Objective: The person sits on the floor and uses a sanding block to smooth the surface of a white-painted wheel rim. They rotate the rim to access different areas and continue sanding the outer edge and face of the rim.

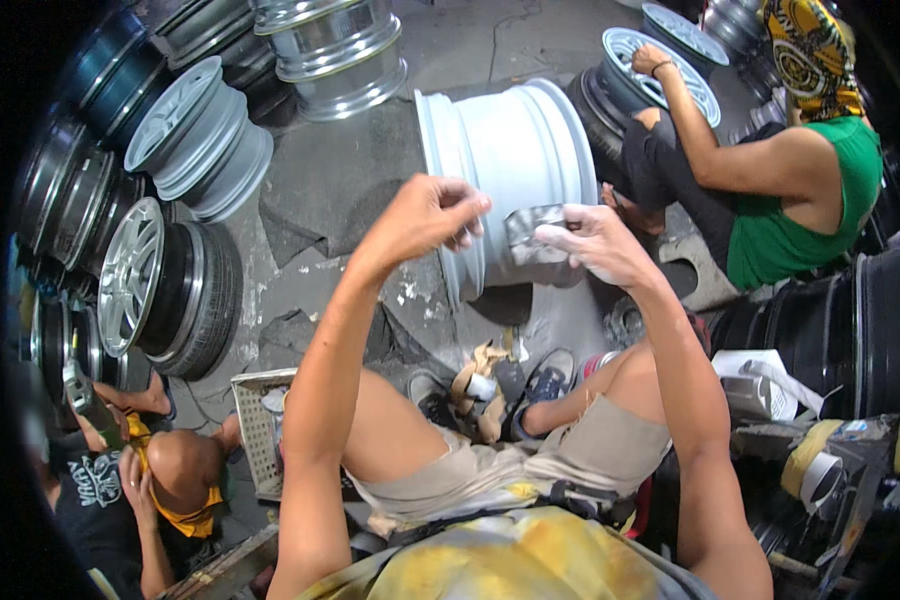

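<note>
A light grey wheel rim lies on its side in front of me, its barrel facing up. Above its near side, my right hand pinches a dark, shiny, creased sheet between thumb and fingers; what it is made of is unclear. My left hand hovers over the rim's left edge with thumb and fingers drawn together. Anything small in those left fingers is hidden. Pale dust coats the fingertips of both hands.
Silver rims and a tyre stand at left, near a plastic crate. A co-worker in green sits at right, one hand on a grey rim. Another person crouches lower left. Dark rims line the right.
</note>
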